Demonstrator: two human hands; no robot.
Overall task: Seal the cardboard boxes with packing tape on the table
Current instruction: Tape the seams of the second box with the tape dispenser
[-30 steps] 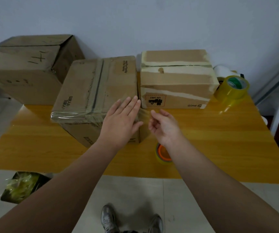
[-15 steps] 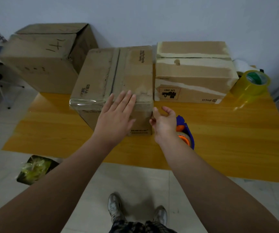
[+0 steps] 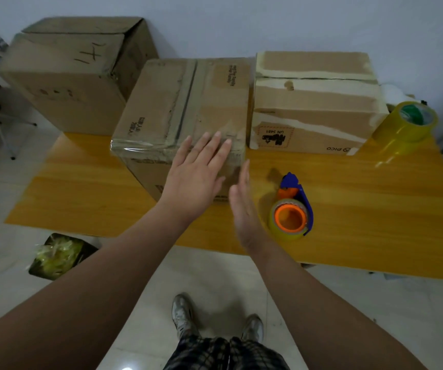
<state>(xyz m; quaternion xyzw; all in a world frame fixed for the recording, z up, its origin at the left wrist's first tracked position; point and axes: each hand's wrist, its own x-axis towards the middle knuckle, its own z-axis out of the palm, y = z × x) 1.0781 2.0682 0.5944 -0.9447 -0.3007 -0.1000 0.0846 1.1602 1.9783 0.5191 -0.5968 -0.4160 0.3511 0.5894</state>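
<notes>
A brown cardboard box [image 3: 172,108] sits in the middle of the wooden table [image 3: 362,214], clear tape shining along its front top edge. My left hand [image 3: 196,172] lies flat, fingers spread, on the box's front right corner. My right hand [image 3: 243,204] is flat and edge-on just off the box's right front corner, holding nothing. A blue tape dispenser [image 3: 293,206] with an orange-cored roll rests on the table right of that hand. A second box [image 3: 313,102] with pale torn strips stands to the right.
A larger box [image 3: 68,73] marked with pen stands at the back left, partly off the table. Stacked yellow tape rolls [image 3: 407,124] sit at the far right. A bin with crumpled tape [image 3: 60,255] is on the floor at left.
My right hand has straightened from a loose pinch at the box corner into a flat palm and drawn back. The dispenser now shows fully on the table. My left hand stays on the box.
</notes>
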